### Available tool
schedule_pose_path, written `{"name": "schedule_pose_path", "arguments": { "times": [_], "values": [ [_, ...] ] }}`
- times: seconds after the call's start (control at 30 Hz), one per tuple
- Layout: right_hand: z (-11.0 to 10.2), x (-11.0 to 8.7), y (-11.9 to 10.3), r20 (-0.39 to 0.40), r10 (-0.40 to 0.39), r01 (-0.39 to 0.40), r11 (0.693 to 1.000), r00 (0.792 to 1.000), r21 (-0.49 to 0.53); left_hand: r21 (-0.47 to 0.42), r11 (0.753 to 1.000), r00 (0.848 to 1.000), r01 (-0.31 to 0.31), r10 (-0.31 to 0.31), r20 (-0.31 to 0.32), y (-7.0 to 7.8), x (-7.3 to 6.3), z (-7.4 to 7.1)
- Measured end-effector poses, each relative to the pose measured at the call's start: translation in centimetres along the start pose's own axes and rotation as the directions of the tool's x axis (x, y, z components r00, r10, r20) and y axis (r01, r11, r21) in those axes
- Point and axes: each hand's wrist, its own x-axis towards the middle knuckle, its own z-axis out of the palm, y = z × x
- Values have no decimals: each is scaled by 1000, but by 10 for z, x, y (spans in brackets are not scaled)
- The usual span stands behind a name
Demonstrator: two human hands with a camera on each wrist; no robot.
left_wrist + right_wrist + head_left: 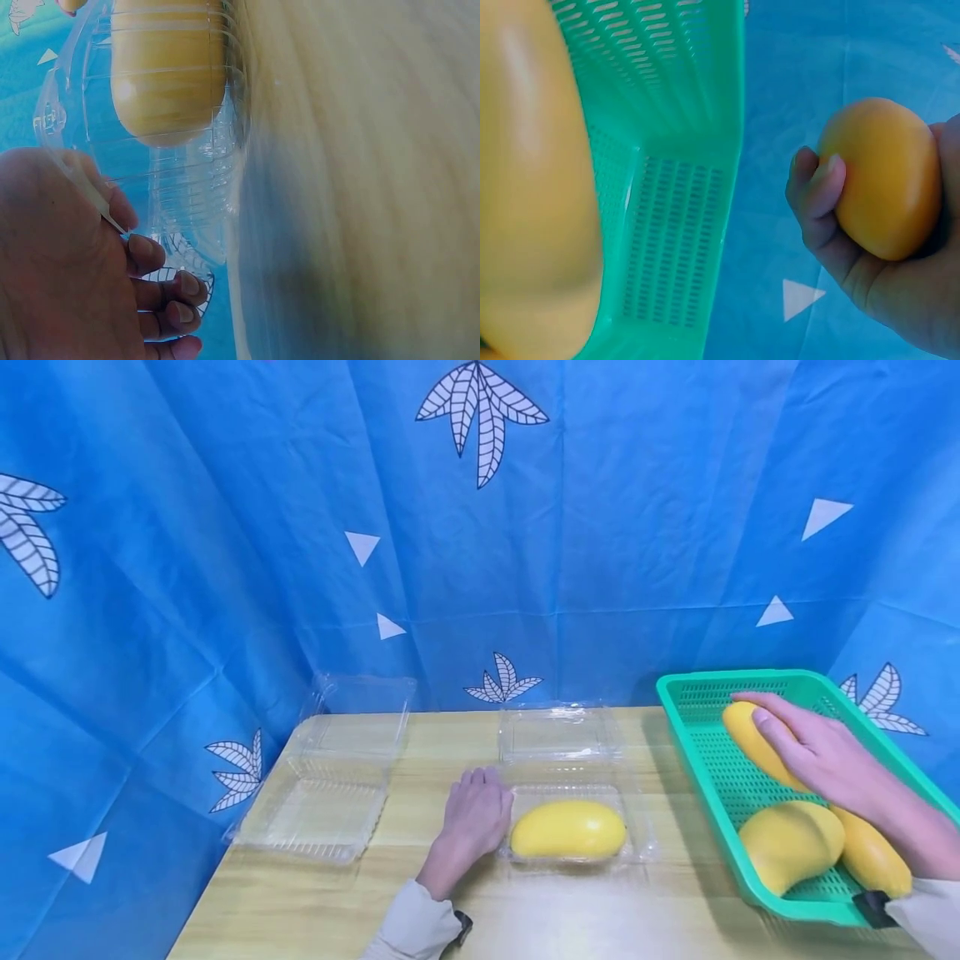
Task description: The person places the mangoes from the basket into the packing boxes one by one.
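Note:
My right hand [832, 756] grips a yellow mango [881, 180], its thumb and fingers curled round the fruit, over the green basket [693, 785]. Two more mangoes, a broad one [795, 843] and one partly behind the forearm [873, 852], lie at the basket's near end. At the left edge of an open clear plastic container [633, 827], my left hand [476, 814] pinches the rim; the left wrist view shows the plastic edge [105, 214] at the thumb and fingers. Inside this container another mango [568, 829] lies on its side.
A second clear container [322, 810] stands to the left with its lid [360, 727] raised. The middle container's lid [558, 735] is folded back. Behind the wooden table [427, 743] hangs a blue patterned cloth [600, 527].

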Motion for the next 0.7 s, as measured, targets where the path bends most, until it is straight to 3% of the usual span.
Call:
{"name": "schedule_pose_path", "arguments": {
  "times": [0.17, 0.43, 0.7],
  "values": [
    [1, 1, -9, -8, 55, -55, 997, 998, 54, 2, 1000, 1000, 14, -14, 27, 1, 0, -1],
    [8, 2, -23, -6, -2, 3, 993, 1000, 119, 15, 1000, 999, 18, -18, 36, 1, 2, -1],
    [18, 5, -43, -16, 10, -7, 981, 1000, 192, 5, 1000, 999, 30, -31, 42, 1, 1, 0]
  ]
}}
